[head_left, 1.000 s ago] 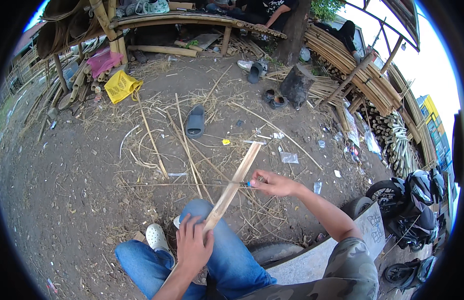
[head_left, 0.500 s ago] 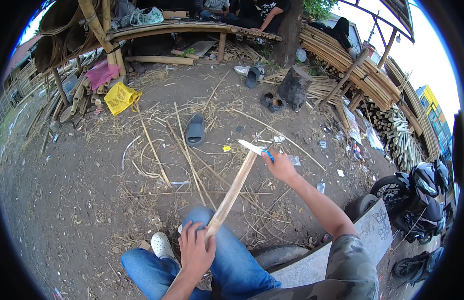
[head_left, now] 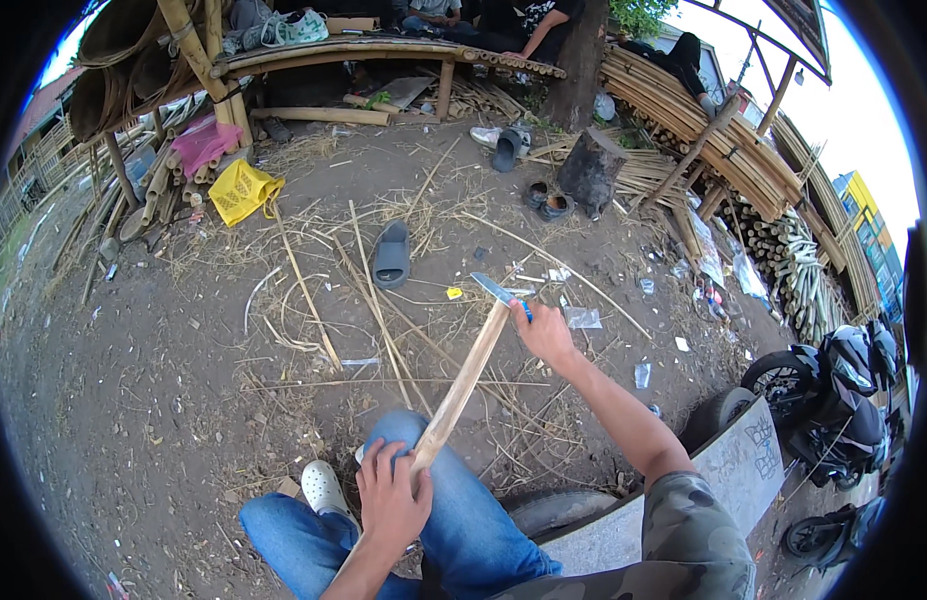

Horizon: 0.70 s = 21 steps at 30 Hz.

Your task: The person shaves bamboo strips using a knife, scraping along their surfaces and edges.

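Observation:
A long, flat bamboo slat slopes up from my left knee, away from me. Around its near end, by the thigh, my left hand is closed, its fingers bent over the jeans. My right hand grips a knife by its blue handle, which is mostly covered by the fingers. The silvery blade lies across the slat's far end and points up to the left. Whether the edge bites into the bamboo is too small to tell.
Thin bamboo strips and shavings litter the dirt ahead, with a grey slide sandal among them. A grey board and tyre sit at my right, near parked motorbikes. People sit on a bamboo platform behind.
My right hand has shifted slightly left and down with the knife, and the blade has turned, tilting more steeply across the slat's end. My left hand stays put.

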Tool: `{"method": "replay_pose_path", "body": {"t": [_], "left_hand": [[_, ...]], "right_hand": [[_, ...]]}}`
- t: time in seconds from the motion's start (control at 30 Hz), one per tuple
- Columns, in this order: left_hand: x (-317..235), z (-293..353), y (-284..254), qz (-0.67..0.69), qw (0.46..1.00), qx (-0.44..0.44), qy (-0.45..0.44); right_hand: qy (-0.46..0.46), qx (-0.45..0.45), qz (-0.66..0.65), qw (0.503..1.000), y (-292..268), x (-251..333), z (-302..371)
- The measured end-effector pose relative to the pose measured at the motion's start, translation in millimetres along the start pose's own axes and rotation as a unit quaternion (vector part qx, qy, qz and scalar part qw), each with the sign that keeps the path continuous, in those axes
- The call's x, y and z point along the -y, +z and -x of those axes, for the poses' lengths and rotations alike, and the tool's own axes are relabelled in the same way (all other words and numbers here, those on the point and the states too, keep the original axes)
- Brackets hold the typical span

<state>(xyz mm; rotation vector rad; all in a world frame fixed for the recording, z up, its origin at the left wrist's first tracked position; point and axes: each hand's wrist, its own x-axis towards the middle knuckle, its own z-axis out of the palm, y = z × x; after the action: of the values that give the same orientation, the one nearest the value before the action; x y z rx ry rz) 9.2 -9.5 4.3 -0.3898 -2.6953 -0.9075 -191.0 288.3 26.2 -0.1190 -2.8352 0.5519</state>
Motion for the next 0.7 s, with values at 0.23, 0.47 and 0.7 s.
{"method": "replay_pose_path", "body": {"t": [0.23, 0.47, 0.7], "left_hand": [[0, 0, 0, 0.013, 1.0, 0.009, -0.01], [0, 1, 2, -0.001, 1.0, -0.002, 0.001], [0, 3, 0, -0.009, 1.0, -0.001, 0.006]], "right_hand": [[-0.004, -0.023, -0.002, 1.0, 6, 7, 2], [-0.007, -0.019, -0.024, 1.0, 10, 7, 11], [-0.005, -0.003, -0.015, 1.0, 18, 12, 29]]}}
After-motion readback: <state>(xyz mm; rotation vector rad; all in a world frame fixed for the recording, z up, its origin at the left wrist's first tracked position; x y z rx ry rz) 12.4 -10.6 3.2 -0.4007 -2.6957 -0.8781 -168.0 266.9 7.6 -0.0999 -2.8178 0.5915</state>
